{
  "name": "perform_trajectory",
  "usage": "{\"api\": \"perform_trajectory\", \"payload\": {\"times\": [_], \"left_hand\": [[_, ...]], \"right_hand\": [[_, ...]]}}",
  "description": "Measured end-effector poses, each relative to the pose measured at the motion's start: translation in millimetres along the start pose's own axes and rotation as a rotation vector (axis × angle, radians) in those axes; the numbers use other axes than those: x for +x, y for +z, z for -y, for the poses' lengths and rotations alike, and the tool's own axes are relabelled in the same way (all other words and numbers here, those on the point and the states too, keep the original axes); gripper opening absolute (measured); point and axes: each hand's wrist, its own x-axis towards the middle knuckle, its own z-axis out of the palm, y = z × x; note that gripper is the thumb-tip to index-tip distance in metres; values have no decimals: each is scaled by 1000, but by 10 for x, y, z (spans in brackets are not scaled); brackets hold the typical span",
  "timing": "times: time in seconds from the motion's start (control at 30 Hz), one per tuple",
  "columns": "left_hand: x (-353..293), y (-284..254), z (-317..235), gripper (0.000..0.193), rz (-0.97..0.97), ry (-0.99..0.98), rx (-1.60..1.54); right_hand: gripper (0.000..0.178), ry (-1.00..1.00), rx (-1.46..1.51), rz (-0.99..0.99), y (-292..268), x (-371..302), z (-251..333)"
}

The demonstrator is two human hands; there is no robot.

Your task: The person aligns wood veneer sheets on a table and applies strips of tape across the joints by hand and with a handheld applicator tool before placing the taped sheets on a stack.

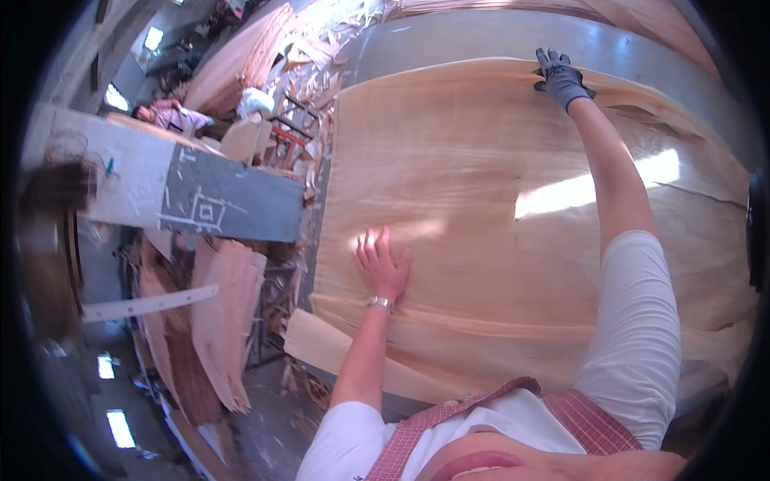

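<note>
Rippled wood sheet [457,176] could split under an uneven pull

The thin tan sheet lies across the bench [449,36], covering most of its top. Near the bench's left end, the bare left hand [381,268] rests flat on the sheet, fingers spread, gripping nothing. At the bench's far side, the gloved right hand [561,76] lies splayed over the sheet's edge, clasping nothing visible. Toward the bench's right end, a dark line [706,195], possibly a crack, might lengthen if tugged sideways. Pressing the far-side ripples [642,100] flat could crease them; the near-left flap [317,333] might snag.
</note>
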Motion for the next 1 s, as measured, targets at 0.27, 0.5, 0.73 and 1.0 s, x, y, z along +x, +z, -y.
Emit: {"api": "perform_trajectory", "payload": {"times": [0.27, 0.5, 0.73, 1.0], "left_hand": [[807, -338, -367, 76, -194, -48, -178], [2132, -795, -1551, 112, -51, 686, 91], [2525, -603, -1310, 13, -46, 719, 155], [3645, -730, -2011, 57, -621, 482, 325]], "right_hand": [[38, -492, -5, -471, 84, -1799, -449], [51, -576, 3, -226, -312, -2932, -476], [70, -186, 264, -152, -164, -2263, -1286], [49, 156, 214, 45, -664, 32, -1417]]}}
